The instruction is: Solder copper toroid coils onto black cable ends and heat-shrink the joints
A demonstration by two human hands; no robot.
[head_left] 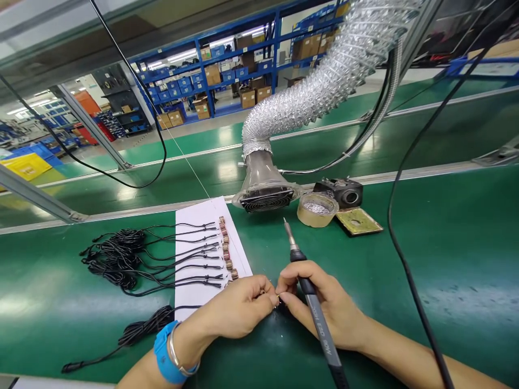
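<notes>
My right hand (324,302) is closed, with a soldering iron (318,319) held across it, its bare tip pointing up and away from me. The thumb and forefinger of that hand also pinch at a tiny part near my left fingertips. My left hand (247,305) is closed in a pinch, and a black cable (152,322) runs from a coil beneath the wrist towards it. What exactly sits between the fingertips is too small to make out. Beside my left hand, a row of small brass-coloured connectors (226,247) lies on a white sheet (190,216), next to several stripped cable ends.
Black coiled cables (117,256) lie at the left. A fume extractor nozzle (267,194) hangs from a silver duct (308,97) behind the iron. A tape roll (317,209), a yellow sponge tray (359,221) and a dark iron holder (344,193) stand to its right. A black cord (399,259) crosses the right side.
</notes>
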